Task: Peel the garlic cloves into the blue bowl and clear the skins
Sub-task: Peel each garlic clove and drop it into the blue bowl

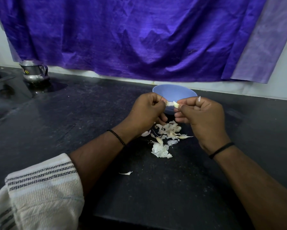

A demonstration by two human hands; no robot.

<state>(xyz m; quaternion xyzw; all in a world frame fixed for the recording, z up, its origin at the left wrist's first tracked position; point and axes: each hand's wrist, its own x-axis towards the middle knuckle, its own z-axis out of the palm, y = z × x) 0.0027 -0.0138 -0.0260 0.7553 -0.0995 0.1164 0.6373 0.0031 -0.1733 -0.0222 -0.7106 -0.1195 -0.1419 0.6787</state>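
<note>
A pale garlic clove (173,104) is held in the air between both hands, just in front of the blue bowl (174,92) on the dark counter. My left hand (149,112) pinches its left end, where loose skin sticks out. My right hand (204,115) pinches the right end, and a scrap of skin clings to a knuckle. Below the hands lies a pile of garlic skins and cloves (166,136). What is inside the bowl is hidden by the hands.
A steel jug (34,71) stands at the back left beside a sink recess (0,80). A purple cloth (139,34) hangs over the wall behind the bowl. One stray skin (126,173) lies nearer the front. A striped white sleeve (40,188) covers my left forearm.
</note>
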